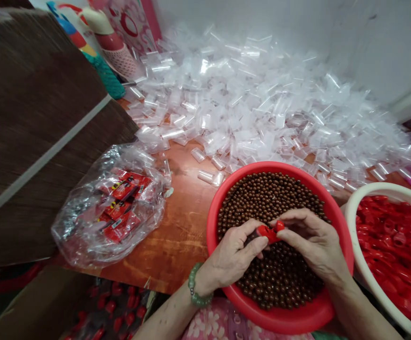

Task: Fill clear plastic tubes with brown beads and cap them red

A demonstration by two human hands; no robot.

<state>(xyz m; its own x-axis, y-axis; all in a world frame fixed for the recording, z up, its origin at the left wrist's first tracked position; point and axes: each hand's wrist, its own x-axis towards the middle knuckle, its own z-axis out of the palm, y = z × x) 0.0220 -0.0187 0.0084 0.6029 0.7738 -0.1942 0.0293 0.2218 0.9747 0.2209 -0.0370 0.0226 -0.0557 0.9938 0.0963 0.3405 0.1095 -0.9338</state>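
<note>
Both hands meet over a red basin (226, 193) full of small brown beads (269, 193). My left hand (231, 255), with a green bead bracelet (195, 289) on its wrist, and my right hand (311, 241) pinch a small red plastic piece (271, 231) between their fingertips, just above the beads. To the right stands a white basin (368, 191) filled with red plastic rings and parts (399, 241).
A large heap of small clear plastic bags (247, 99) covers the far side of the wooden table (177, 231). A clear bag of red printed packets (120, 203) lies at left, beside a dark brown panel (31, 118). Red pieces lie on the floor (116, 307).
</note>
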